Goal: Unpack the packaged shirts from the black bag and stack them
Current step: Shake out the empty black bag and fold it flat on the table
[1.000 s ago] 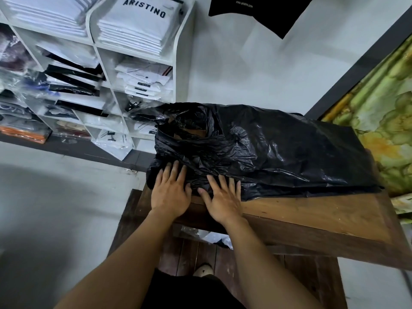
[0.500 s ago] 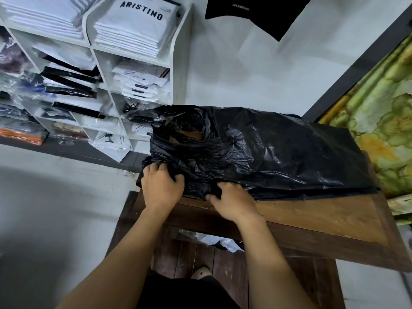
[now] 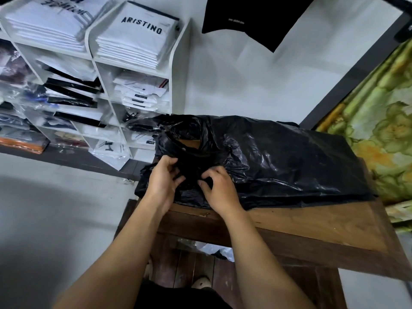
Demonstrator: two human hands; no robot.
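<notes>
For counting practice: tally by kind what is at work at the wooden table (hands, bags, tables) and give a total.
Hands: 2 (left hand, right hand, both gripping the bag)
Black bag: 1
Wooden table: 1
Total: 4

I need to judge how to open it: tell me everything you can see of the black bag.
The black bag is thin, glossy, crinkled plastic, bulging, lying along the wooden table, its left end overhanging the edge. A gap in its bunched mouth shows something brown inside. The left hand and right hand pinch folds near that mouth.
</notes>
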